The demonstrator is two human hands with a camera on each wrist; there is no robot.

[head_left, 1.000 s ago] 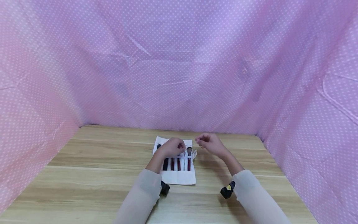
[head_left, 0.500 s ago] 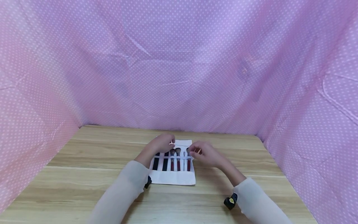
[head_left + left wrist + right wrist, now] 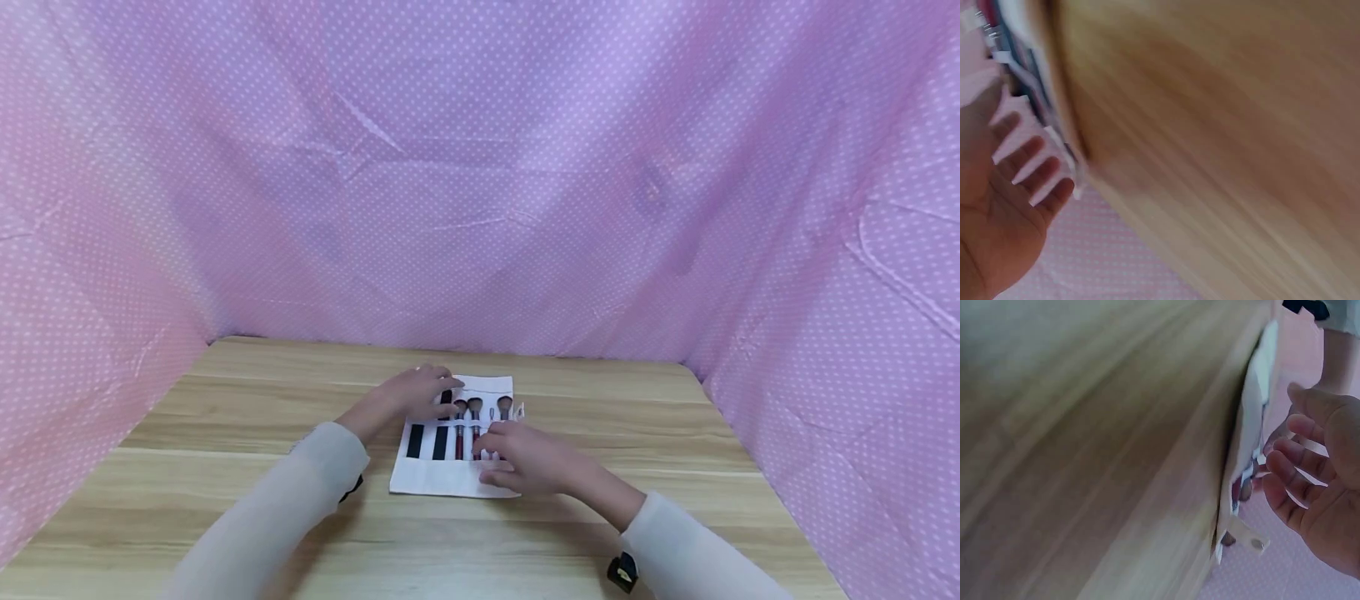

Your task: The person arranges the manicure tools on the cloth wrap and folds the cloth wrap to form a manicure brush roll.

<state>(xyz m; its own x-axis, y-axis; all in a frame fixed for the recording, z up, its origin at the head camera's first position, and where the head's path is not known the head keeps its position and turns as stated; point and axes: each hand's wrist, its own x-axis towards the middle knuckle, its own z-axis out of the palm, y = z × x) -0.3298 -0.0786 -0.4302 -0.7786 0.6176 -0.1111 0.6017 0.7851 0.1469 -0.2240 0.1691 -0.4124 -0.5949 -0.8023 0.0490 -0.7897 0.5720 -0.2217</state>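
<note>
A white fabric brush roll (image 3: 438,477) lies unfolded on the wooden table. Several makeup brushes (image 3: 476,406) with dark bristles and red handles sit side by side under its band, along with a slim silvery tool (image 3: 492,413). Black flat pieces (image 3: 415,442) fill its left part. My left hand (image 3: 420,392) is over the roll's upper left corner, its fingers spread and loosely bent, as the left wrist view also shows. Over the lower right part hovers my right hand (image 3: 531,460), fingers relaxed and apart. Neither palm holds anything.
The wooden table (image 3: 240,442) extends on all sides of the roll. A pink curtain with white dots (image 3: 480,208) hangs behind and at both sides. From the roll's right edge sticks out a small tab with a snap (image 3: 1255,540).
My left hand has shifted left from above the brushes to the roll's upper left. My right hand has come left and nearer, over the lower right part. The roll's left part shows more.
</note>
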